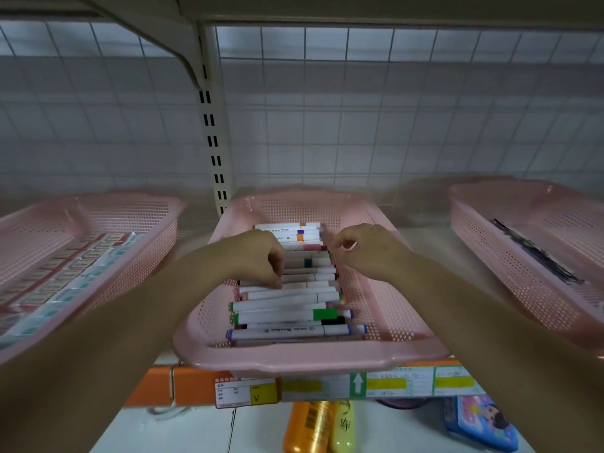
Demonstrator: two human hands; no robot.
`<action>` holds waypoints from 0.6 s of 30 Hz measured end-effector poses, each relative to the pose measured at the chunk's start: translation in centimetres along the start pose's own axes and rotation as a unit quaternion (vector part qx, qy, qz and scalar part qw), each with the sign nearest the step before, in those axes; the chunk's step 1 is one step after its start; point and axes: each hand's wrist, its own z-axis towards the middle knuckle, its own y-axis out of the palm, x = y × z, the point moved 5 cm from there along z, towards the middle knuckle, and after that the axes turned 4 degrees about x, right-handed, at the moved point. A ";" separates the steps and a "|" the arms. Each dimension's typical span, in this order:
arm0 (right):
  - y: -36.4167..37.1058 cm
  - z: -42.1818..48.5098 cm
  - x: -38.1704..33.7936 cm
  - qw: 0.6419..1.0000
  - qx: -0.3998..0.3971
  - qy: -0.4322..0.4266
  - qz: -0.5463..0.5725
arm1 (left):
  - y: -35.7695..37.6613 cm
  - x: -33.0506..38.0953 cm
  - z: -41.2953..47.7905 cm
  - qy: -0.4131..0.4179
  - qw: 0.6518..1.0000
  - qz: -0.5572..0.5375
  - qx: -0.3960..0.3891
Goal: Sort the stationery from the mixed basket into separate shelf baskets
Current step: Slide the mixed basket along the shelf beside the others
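Head view, left hand, right hand over markers, pink basket

A dim, grey-blue shelf scene is shown. The back grid is shaded, with only a brighter strip at its top. The markers are rendered sharpest; the left basket is smeared by blur, and edges are bowed by wide-angle distortion.
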 end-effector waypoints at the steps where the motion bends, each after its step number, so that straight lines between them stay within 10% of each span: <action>1: 0.1 0.1 0.0 1.000 -0.003 -0.005 -0.007 | 0.0 0.0 0.0 0.001 1.000 0.007 0.006; 18: 0.6 0.0 -14.4 0.966 0.079 -0.230 -0.083 | -8.0 -6.9 -11.5 0.004 0.956 0.159 0.247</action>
